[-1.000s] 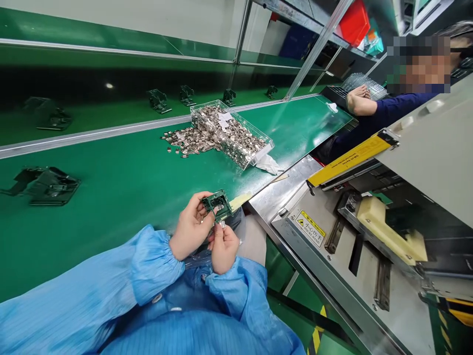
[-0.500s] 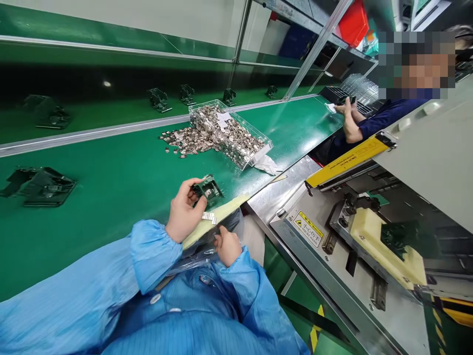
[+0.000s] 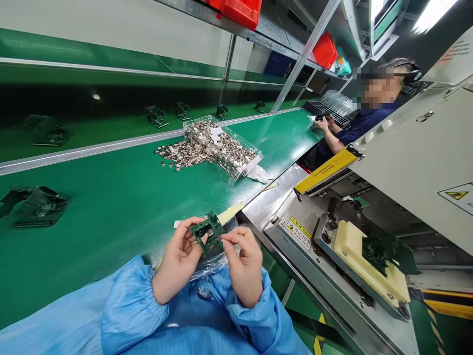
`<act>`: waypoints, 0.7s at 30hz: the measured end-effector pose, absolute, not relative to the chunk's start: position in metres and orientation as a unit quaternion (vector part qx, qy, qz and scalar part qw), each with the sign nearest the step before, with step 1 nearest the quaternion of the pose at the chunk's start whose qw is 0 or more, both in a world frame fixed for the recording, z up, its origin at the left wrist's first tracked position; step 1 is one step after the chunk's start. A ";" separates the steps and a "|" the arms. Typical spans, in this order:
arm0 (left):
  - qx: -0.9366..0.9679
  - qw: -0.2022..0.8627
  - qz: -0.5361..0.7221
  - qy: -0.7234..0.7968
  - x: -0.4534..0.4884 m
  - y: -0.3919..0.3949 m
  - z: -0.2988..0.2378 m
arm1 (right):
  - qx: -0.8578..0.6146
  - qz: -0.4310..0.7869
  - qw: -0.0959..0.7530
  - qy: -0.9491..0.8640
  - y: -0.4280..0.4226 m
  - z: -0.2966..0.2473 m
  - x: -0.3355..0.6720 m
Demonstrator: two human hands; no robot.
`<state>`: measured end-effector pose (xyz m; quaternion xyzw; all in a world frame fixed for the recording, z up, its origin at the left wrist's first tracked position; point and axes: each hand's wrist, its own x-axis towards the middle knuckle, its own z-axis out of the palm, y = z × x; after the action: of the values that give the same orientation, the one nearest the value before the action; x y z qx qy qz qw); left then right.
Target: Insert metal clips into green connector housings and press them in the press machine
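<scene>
My left hand (image 3: pixel 181 256) is closed around a dark green plastic frame (image 3: pixel 209 231) with a square opening, held tilted above the bench edge. At that frame's right edge, my right hand (image 3: pixel 244 261) pinches thumb and forefinger together. Whatever sits between those fingertips is too small to make out. Pale yellow sheet material (image 3: pixel 232 212) and a clear plastic bag (image 3: pixel 210 266) lie behind and below my hands. Farther up the green bench is a clear tray (image 3: pixel 254 161) full of small metal clips (image 3: pixel 185 154), some spilled beside it.
Another dark green part (image 3: pixel 37 207) rests on the bench at left. To the right stands a machine with a yellow bar (image 3: pixel 328 170) and a cream fixture (image 3: pixel 364 261) holding a green part. A co-worker (image 3: pixel 343 133) handles a dark part at the far end.
My right hand has risen from the bag to the frame's edge. The frame has come lower in view with my left hand, and the whole view has shifted.
</scene>
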<state>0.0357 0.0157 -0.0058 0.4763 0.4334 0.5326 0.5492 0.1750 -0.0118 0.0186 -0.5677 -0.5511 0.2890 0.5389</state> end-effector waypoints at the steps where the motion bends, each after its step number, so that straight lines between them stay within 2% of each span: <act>1: 0.488 0.544 0.531 0.429 0.036 0.015 -0.007 | -0.562 0.265 0.546 -0.562 -0.009 0.019 0.170; 10: 0.544 0.514 0.519 0.413 0.035 0.007 -0.001 | -0.590 0.242 0.565 -0.524 -0.008 0.016 0.148; 15: 0.570 0.515 0.502 0.399 0.035 0.003 0.000 | -0.568 0.322 0.606 -0.453 -0.010 0.010 0.146; 19: 0.573 0.532 0.488 0.388 0.036 0.003 0.005 | -0.488 0.403 0.672 -0.384 -0.012 0.004 0.150; 21: 0.571 0.544 0.482 0.383 0.037 0.004 0.011 | -0.456 0.436 0.662 -0.404 -0.015 0.006 0.160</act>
<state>0.0365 0.0045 0.0115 0.5709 0.3826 0.4818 0.5436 0.1602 -0.0146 0.0065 -0.4557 -0.4040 0.4365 0.6623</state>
